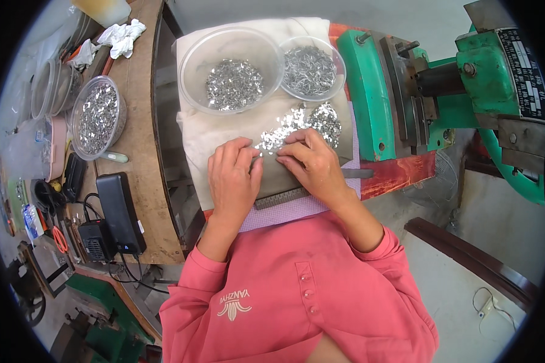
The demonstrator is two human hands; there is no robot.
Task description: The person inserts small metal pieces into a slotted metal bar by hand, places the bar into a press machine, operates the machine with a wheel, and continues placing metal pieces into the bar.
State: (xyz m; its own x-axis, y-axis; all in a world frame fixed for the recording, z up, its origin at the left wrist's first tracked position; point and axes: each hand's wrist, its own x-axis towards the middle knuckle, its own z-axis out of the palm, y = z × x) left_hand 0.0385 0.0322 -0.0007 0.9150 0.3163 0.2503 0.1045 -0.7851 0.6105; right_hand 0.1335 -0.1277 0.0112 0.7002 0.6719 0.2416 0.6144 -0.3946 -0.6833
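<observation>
A loose pile of small shiny metal pieces (289,126) lies on the cloth-covered work surface in front of me. At its near left edge is my left hand (231,174), its fingers bent and the thumb drawn in toward the index finger. My right hand (313,163) reaches to the near right edge of the pile, thumb and fingertips pressed together. Whatever sits in either set of fingertips is too small to make out. A metal ruler-like strip (280,198) lies just nearer than the hands.
Beyond the pile stand a large clear tub (191,78) and a smaller tub (339,81), both holding metal parts. A green machine (363,97) borders the right. On the wooden bench (148,121) at left are another tub (120,115) of pieces and a black power pack (121,212).
</observation>
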